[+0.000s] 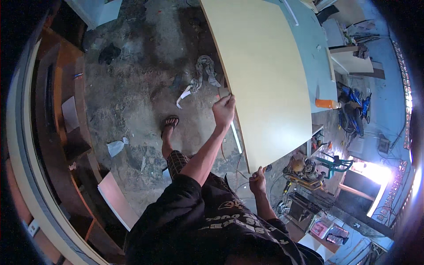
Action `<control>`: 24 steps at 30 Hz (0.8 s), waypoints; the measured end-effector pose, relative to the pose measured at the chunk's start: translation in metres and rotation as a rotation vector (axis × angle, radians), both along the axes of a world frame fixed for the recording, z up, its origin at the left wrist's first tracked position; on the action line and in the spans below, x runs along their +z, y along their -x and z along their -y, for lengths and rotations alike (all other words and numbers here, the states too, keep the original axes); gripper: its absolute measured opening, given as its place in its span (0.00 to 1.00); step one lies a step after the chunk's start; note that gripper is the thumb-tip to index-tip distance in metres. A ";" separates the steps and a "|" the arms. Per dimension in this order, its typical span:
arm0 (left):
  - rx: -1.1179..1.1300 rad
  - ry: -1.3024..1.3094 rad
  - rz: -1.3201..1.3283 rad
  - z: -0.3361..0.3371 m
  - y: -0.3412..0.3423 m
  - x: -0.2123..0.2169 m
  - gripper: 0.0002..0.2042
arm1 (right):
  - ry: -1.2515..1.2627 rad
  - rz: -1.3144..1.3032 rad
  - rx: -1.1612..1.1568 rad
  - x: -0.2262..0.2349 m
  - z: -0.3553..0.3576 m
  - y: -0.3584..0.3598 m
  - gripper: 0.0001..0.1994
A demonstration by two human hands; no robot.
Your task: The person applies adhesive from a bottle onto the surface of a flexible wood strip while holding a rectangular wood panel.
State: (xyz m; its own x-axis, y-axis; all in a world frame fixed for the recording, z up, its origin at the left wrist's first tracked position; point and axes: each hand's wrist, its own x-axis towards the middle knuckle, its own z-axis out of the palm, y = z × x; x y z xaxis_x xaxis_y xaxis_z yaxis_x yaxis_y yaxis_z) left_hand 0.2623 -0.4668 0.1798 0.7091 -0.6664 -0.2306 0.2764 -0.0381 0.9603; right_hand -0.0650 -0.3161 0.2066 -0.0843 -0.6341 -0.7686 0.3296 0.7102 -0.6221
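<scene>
A large cream board point(267, 84) lies flat on a pale blue-green work surface point(311, 53), its long left edge showing a thin brown line. My left hand point(224, 110) is closed, fingertips pressed together at that long edge, about halfway along; whatever they may pinch there is hidden. At the board's near corner my right hand point(257, 181) has its fingers curled, with thumb and forefinger against the edge. A thin brown strip point(223, 152) hangs in a loop below the edge between my hands. Beside it, lower down, is a straight white strip point(236, 137).
An orange bottle point(326, 104) lies at the surface's right end. Crumpled grey cloth point(205, 68) and a white plastic bag point(117, 146) are on the stained concrete floor. Brown open shelving point(66, 110) stands left. Tools point(304, 170) and a green chair point(335, 163) are at right.
</scene>
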 end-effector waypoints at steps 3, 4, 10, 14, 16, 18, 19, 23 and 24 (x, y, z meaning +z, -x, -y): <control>-0.124 -0.038 0.036 -0.008 -0.005 -0.002 0.13 | -0.022 -0.017 -0.005 -0.003 0.001 0.003 0.06; -0.171 -0.002 0.026 -0.012 -0.013 -0.011 0.14 | -0.011 -0.020 0.005 0.005 0.000 -0.003 0.06; 0.203 0.273 0.167 0.110 -0.155 -0.002 0.28 | -0.008 -0.033 -0.051 -0.001 0.001 -0.004 0.09; 0.011 0.274 -0.044 0.162 -0.206 -0.019 0.20 | 0.017 -0.073 -0.037 -0.008 -0.001 -0.002 0.10; 0.020 0.276 -0.226 0.169 -0.192 -0.029 0.16 | 0.002 -0.093 -0.069 -0.002 -0.001 -0.007 0.11; 0.035 0.241 -0.198 0.165 -0.177 -0.031 0.16 | -0.007 -0.128 -0.070 0.009 0.001 -0.022 0.10; 0.052 0.227 -0.185 0.164 -0.173 -0.035 0.16 | -0.014 -0.117 -0.071 0.007 -0.001 -0.018 0.10; 0.127 0.048 0.148 0.151 -0.157 -0.035 0.12 | -0.003 -0.076 -0.067 0.000 0.001 -0.006 0.11; 0.130 0.005 0.227 0.143 -0.150 -0.032 0.11 | -0.019 -0.088 -0.070 -0.001 0.000 -0.004 0.11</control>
